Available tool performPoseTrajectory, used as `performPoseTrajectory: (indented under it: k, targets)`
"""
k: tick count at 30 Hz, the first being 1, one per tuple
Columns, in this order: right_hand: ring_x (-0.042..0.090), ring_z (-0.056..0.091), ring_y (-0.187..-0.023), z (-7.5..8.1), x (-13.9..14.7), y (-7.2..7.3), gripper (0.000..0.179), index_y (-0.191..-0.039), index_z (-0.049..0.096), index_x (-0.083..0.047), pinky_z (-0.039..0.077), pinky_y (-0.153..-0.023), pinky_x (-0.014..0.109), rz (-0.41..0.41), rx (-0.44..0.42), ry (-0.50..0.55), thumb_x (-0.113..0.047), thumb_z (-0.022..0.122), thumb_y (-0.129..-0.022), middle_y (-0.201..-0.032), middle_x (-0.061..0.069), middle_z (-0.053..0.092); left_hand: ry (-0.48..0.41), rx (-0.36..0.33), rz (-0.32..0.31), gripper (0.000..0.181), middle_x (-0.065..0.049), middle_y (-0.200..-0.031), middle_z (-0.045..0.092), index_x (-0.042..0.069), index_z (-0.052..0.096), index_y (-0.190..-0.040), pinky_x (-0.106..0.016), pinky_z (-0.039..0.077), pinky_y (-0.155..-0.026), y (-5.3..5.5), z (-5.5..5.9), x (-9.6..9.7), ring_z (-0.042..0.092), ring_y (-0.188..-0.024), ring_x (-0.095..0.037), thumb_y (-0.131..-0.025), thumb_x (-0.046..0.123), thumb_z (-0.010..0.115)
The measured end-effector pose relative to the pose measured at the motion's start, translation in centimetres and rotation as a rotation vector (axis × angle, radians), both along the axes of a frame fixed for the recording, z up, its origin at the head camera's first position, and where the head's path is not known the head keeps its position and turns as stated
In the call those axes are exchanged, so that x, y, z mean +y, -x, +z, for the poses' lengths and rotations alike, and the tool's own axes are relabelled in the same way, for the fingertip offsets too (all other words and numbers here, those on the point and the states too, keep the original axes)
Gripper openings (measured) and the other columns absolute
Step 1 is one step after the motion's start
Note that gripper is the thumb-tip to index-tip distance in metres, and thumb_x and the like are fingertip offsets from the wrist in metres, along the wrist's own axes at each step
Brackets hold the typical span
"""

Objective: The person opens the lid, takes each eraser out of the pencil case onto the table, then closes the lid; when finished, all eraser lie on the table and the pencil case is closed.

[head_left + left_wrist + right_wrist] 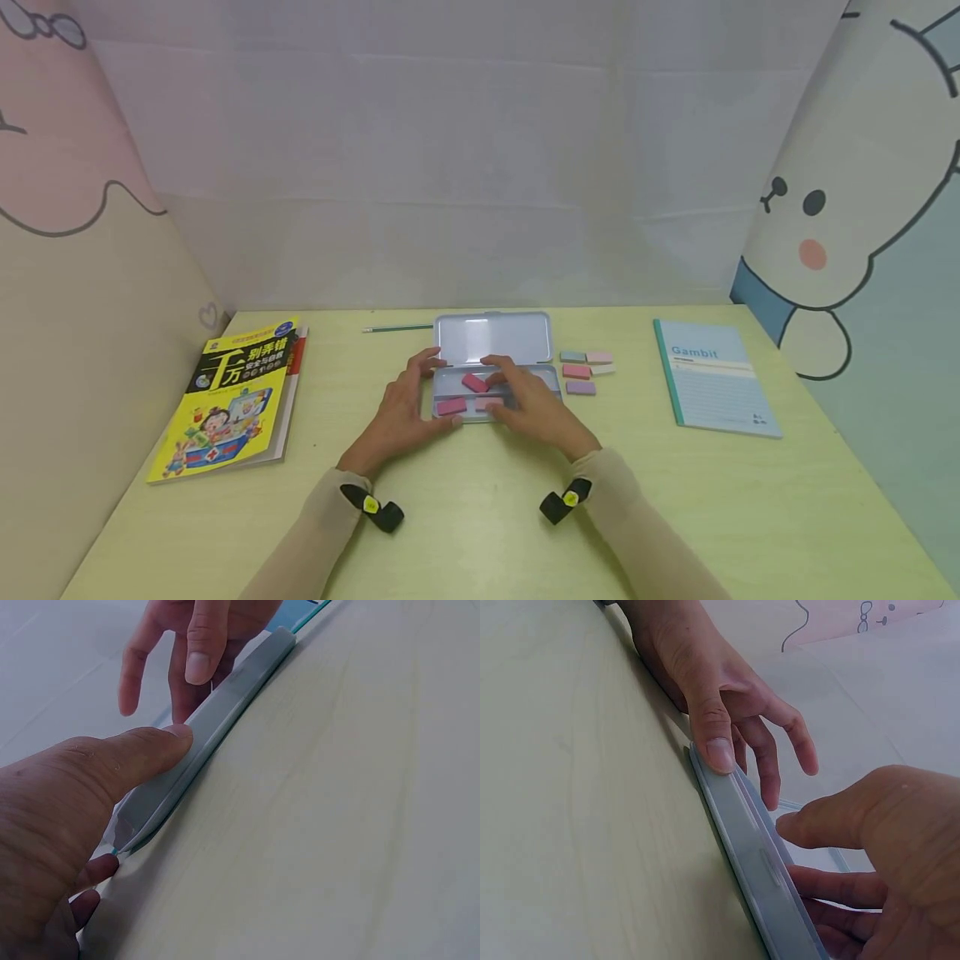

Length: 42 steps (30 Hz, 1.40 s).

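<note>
A pale metal pencil case (491, 372) lies with its lid (493, 337) folded back. My left hand (401, 408) holds its left end, thumb (161, 746) against the front wall and fingers reaching toward the hinge. Inside, a dark pink eraser (475, 382) lies slanted across the upper part, another pink eraser (452, 406) sits at the front left, and a lighter pink eraser (487, 403) is beside it. My right hand (536, 408) reaches over the right half, its thumb (810, 825) and fingers apart, the thumb right at the lighter eraser.
Several erasers (580, 387) lie in short rows right of the case. A green pencil (397, 328) points toward the lid from the left. A yellow book (225, 408) lies on the left, a blue notebook (716, 379) on the right. A white sheet (480, 167) hangs behind the table.
</note>
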State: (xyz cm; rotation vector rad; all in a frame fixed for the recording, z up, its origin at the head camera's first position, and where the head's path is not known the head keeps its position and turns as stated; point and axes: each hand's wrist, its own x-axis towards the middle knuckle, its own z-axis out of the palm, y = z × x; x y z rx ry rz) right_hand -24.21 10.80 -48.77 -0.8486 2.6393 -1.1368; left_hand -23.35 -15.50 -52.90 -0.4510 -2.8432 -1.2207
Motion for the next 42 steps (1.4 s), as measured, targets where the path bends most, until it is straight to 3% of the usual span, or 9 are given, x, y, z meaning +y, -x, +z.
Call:
performPoseTrajectory:
  k: [5,14,21,29,42]
  targets:
    - [0.039,0.068,-0.130,-0.3,-0.4,-0.1,0.059,-0.155,0.043,-0.015,0.051,-0.115,0.061,-0.021,0.039,0.048,-0.015,0.069,-0.102,-0.136,0.018,0.072,-0.008,0.004,-0.006,0.108,0.001,-0.158,0.053,0.030,0.022,-0.167,-0.065,0.029,-0.126,-0.1,0.1,0.0,0.049,-0.150,-0.031,-0.084,0.046,0.089]
    - [0.034,0.076,-0.112,-1.9,-1.7,-0.2,0.041,-0.136,0.061,-0.002,0.060,-0.103,0.052,-0.132,0.133,0.189,0.001,0.067,-0.096,-0.119,0.017,0.078,-0.015,0.006,-0.008,0.109,0.001,-0.158,0.054,0.029,0.022,-0.167,-0.064,0.029,-0.125,-0.1,0.1,0.1,0.050,-0.149,-0.031,-0.084,0.046,0.090]
    - [0.032,0.077,-0.107,-1.8,-2.5,-0.2,0.033,-0.128,0.066,-0.001,0.061,-0.100,0.050,-0.222,0.105,0.246,0.002,0.069,-0.096,-0.112,0.015,0.079,-0.006,-0.017,0.009,0.108,0.002,-0.159,0.053,0.032,0.022,-0.167,-0.065,0.029,-0.126,0.0,0.0,0.0,0.048,-0.151,-0.030,-0.084,0.046,0.090]
    - [0.028,0.076,-0.104,-1.5,-2.9,0.0,0.031,-0.127,0.068,-0.005,0.061,-0.101,0.049,-0.309,0.026,0.228,-0.003,0.073,-0.096,-0.109,0.011,0.080,0.003,-0.016,0.001,0.107,0.003,-0.159,0.052,0.034,0.021,-0.166,-0.064,0.030,-0.126,0.1,-0.1,0.0,0.047,-0.151,-0.029,-0.085,0.048,0.089]
    - [0.025,0.077,-0.098,-1.8,-3.1,0.7,0.029,-0.122,0.070,-0.005,0.062,-0.096,0.047,-0.368,0.007,0.300,-0.004,0.075,-0.094,-0.102,0.009,0.081,-0.015,-0.006,0.006,0.107,0.003,-0.158,0.053,0.031,0.023,-0.166,-0.065,0.030,-0.125,0.0,0.1,-0.1,0.048,-0.149,-0.030,-0.084,0.045,0.090]
